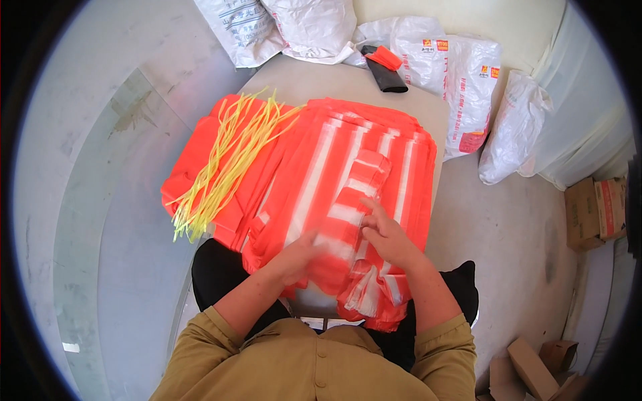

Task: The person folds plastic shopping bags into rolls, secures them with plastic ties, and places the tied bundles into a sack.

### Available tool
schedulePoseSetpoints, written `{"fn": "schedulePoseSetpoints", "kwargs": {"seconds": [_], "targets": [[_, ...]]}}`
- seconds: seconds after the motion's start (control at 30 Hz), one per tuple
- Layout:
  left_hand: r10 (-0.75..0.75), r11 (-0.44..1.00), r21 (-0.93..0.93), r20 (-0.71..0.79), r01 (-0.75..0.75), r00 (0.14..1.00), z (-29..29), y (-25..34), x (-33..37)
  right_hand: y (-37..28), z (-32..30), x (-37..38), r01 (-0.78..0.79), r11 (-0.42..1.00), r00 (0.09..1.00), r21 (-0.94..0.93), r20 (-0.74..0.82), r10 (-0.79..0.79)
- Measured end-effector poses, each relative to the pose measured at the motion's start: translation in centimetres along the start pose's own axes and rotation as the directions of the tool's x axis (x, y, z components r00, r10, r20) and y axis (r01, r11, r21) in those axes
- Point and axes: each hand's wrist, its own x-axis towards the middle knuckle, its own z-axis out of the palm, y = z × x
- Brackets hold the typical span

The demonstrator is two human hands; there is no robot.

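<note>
A thick stack of orange-red plastic sheets or bags with white stripes (309,184) lies in front of me. On top of it is a narrow folded striped strip (364,170), its lower end spreading into a crumpled bunch (364,294) near my lap. My left hand (299,257) is smeared by motion at the left side of the folded piece, and its fingers cannot be made out. Over the strip's right side is my right hand (389,239), index finger stretched out and the fingers apart. A loose bundle of yellow ties (231,160) rests on plain orange-red material (190,157) at the left.
Beyond the stack, a black roll with an orange piece (388,77) lies on the pale work surface (294,83). White woven sacks (414,50) stand along the far side, and another white sack (511,127) is at the right. Cardboard boxes (585,210) are farther right, with opened cartons (531,367) at lower right.
</note>
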Motion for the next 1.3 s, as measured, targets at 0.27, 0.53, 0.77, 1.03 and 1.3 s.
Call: {"fn": "schedulePoseSetpoints", "kwargs": {"seconds": [0.27, 0.53, 0.77, 1.03, 1.3], "targets": [[0.005, 0.995, -0.102, -0.017, -0.007, 1.000, -0.6, -0.7, 0.2, 0.7, -1.5, -1.1, 0.157, 0.743, 0.914, -0.651, -0.189, -0.359], [-0.001, 0.994, -0.113, -0.026, -0.001, 1.000, -0.5, -0.4, 0.0, 0.0, -0.7, -1.3, 0.382, 0.625, 0.902, -0.681, 0.128, -0.411], [0.002, 0.982, -0.189, 0.007, 0.000, 1.000, -1.4, -0.9, 0.1, -0.8, 0.4, -0.6, 0.545, 0.407, 0.812, -0.732, 0.341, -0.474], [0.052, 0.996, 0.073, -0.028, -0.050, 0.998, -0.6, -0.9, 0.7, 0.6, 1.8, 2.3, 0.498, 0.296, 0.855, -0.815, 0.405, -0.324], [-0.106, 0.923, 0.342, -0.210, 0.175, 0.972, 1.7, 1.5, -1.7, 0.5, 0.1, 4.4, 0.356, 0.326, 0.934, -0.876, 0.317, -0.167]]}}
